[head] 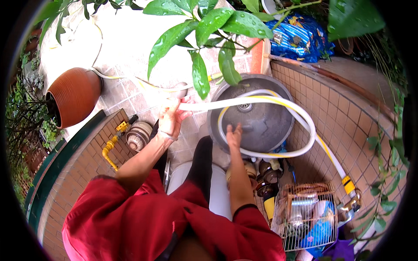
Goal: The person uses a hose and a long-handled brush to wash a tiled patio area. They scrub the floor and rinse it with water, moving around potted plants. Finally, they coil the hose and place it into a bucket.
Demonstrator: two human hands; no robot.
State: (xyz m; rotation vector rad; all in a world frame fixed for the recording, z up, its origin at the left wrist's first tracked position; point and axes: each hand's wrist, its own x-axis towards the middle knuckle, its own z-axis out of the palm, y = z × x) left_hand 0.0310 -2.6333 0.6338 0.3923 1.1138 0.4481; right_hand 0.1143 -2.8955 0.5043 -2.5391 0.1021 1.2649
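Observation:
My left hand (171, 115) grips a white garden hose with a yellow stripe (225, 103), in front of my body. From there the hose runs right and coils in a loop over a round grey basin (212, 112) with a metal drain (245, 107). My right hand (234, 135) reaches over the basin inside the loop, fingers spread. The hose passes beside that hand and at its wrist; whether they touch I cannot tell. At lower right, a yellow connector (348, 185) joins the hose to a brass tap (355, 199).
Wet leaves (215, 24) hang into view above the basin. Tiled walls flank both sides. At left lie a terracotta pot (75, 98) and a yellow pipe with valve (112, 145). A wire cage (305, 217) holding items stands right of my legs. More hose (156, 88) crosses the floor.

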